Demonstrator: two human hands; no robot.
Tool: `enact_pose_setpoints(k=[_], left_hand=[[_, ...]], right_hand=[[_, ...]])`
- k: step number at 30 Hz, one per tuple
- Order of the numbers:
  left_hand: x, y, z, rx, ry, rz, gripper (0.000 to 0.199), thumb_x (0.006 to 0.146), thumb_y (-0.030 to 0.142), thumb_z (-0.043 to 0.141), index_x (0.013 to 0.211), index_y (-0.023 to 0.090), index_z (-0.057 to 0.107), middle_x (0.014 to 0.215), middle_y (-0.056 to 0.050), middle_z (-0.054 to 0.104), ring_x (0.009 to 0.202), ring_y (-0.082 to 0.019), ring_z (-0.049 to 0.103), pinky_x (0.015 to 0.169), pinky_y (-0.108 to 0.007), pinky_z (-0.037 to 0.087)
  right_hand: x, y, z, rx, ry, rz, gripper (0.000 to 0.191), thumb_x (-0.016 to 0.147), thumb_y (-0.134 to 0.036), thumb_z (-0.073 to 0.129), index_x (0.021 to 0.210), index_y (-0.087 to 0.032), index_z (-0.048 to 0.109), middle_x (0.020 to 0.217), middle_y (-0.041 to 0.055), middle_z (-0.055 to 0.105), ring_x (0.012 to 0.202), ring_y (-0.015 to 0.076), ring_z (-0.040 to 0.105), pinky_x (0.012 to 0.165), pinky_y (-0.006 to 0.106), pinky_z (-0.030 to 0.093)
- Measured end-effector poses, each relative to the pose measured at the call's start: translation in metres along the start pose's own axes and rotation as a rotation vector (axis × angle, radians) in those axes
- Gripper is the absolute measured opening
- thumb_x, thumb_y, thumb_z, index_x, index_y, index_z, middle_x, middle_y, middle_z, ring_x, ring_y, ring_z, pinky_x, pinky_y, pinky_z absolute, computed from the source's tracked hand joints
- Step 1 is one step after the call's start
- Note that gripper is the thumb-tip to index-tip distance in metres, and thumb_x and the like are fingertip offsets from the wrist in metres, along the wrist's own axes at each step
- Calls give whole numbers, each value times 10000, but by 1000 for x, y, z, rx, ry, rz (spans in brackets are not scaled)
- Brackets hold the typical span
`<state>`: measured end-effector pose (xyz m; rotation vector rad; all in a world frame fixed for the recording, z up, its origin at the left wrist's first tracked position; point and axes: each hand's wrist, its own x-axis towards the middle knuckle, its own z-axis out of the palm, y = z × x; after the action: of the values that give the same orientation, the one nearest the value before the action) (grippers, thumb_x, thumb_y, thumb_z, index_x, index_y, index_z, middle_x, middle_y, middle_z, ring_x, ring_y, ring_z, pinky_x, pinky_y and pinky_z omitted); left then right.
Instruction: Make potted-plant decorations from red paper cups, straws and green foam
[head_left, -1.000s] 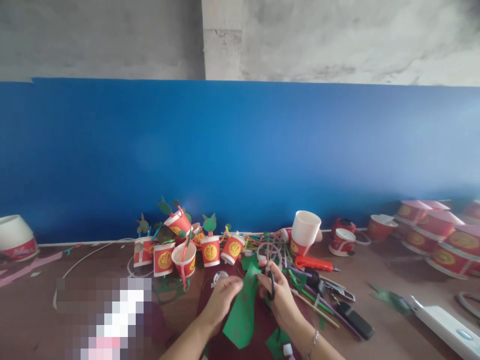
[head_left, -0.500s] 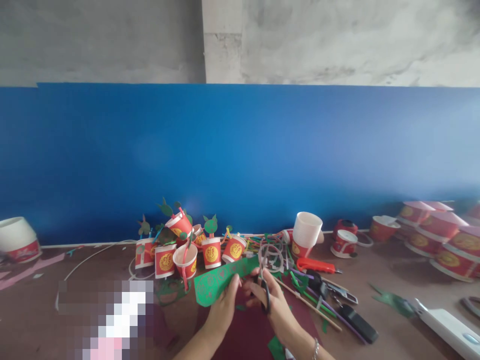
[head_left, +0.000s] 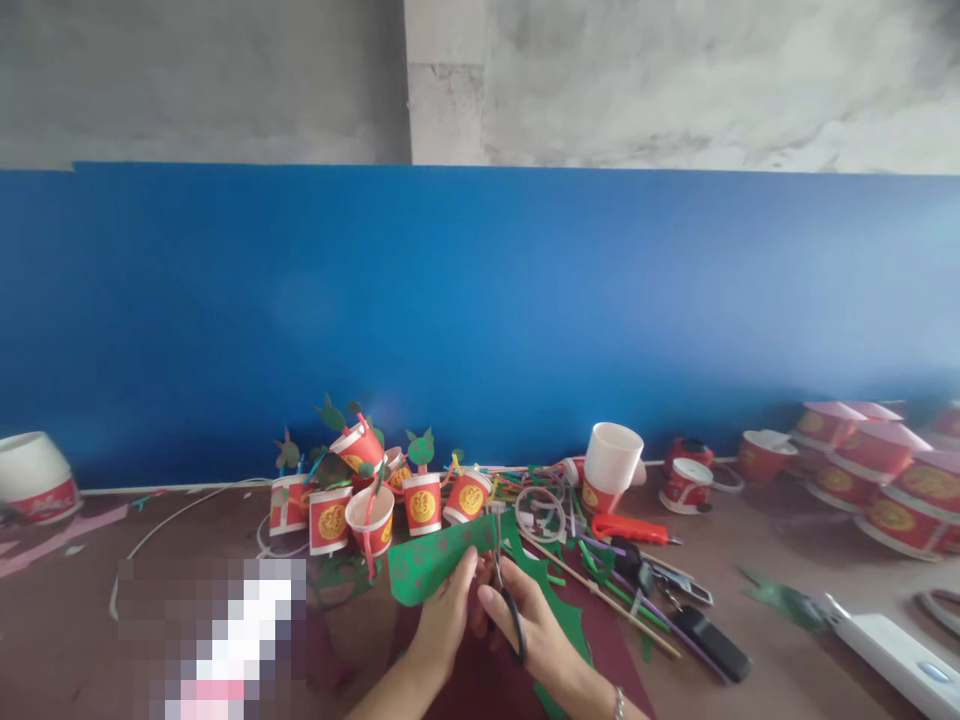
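Green paper (head_left: 427, 562) with drawn outlines is pinched in my left hand (head_left: 450, 600), its thumb lying on top. My right hand (head_left: 529, 615) grips black-handled scissors (head_left: 512, 610), whose blades point away from me at the right end of the paper. A jagged green offcut (head_left: 559, 600) lies to the right, partly behind my right hand. Beneath both hands is a dark red sheet (head_left: 480, 690) on the brown table.
Decorated red paper cups (head_left: 424, 505) stand beyond my left hand. Stacked white cups (head_left: 613, 460), an orange cutter (head_left: 630, 528), sticks, and keys with a black fob (head_left: 709, 640) lie right. A white tool (head_left: 896, 650) is at far right.
The scissors and my right hand have moved left, closer to my left hand. More of the jagged green offcut now shows on the right of the blades.
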<state>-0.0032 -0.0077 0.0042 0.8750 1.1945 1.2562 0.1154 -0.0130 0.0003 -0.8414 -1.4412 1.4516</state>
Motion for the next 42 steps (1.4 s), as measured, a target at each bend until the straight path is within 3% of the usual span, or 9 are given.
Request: enact_pose_setpoints(k=[8, 11, 15, 20, 27, 42], left_hand=[[2, -5, -1, -25, -39, -36, 530, 673, 591, 617, 896, 116, 689, 875, -97, 720, 865, -270, 644, 759, -321, 489], [1, -6, 0, -22, -47, -86, 523, 663, 615, 612, 855, 135, 690, 664, -55, 685, 660, -229, 632, 618, -306, 482], [-2, -6, 3, -64, -76, -178, 449, 693, 614, 587, 698, 172, 663, 419, 29, 500, 421, -146, 480, 446, -264, 398], [-2, -12, 6, -128, -101, -265, 471, 689, 643, 574, 623, 180, 625, 401, 41, 448, 411, -136, 449, 440, -257, 374], [0, -19, 7, -151, -107, -268, 540, 704, 639, 565, 842, 131, 685, 520, -7, 604, 560, -180, 587, 573, -270, 441], [0, -15, 6, -160, -143, -272, 560, 694, 647, 567, 825, 116, 682, 455, 6, 556, 503, -167, 551, 559, -272, 423]], right_hand=[[-1, -1, -1, -27, -25, -13, 379, 815, -527, 555, 896, -162, 492, 648, -15, 546, 554, 92, 509, 473, 177, 405], [-1, -1, 0, -35, -18, -21, 380, 821, -529, 545, 892, -158, 493, 635, -15, 539, 536, 93, 501, 465, 182, 404], [-2, 0, 2, -22, 12, -49, 355, 819, -516, 556, 861, -170, 489, 633, -25, 528, 516, 83, 476, 473, 185, 405], [-3, 0, 3, -5, 40, -52, 333, 800, -491, 597, 830, -177, 492, 612, -38, 505, 508, 84, 462, 469, 184, 391], [-2, 0, 4, 47, 58, -85, 308, 799, -464, 614, 838, -181, 501, 638, -39, 497, 551, 89, 457, 508, 191, 395], [-2, 5, 2, 39, 60, -52, 328, 811, -488, 590, 852, -181, 482, 593, -45, 520, 511, 86, 480, 476, 188, 362]])
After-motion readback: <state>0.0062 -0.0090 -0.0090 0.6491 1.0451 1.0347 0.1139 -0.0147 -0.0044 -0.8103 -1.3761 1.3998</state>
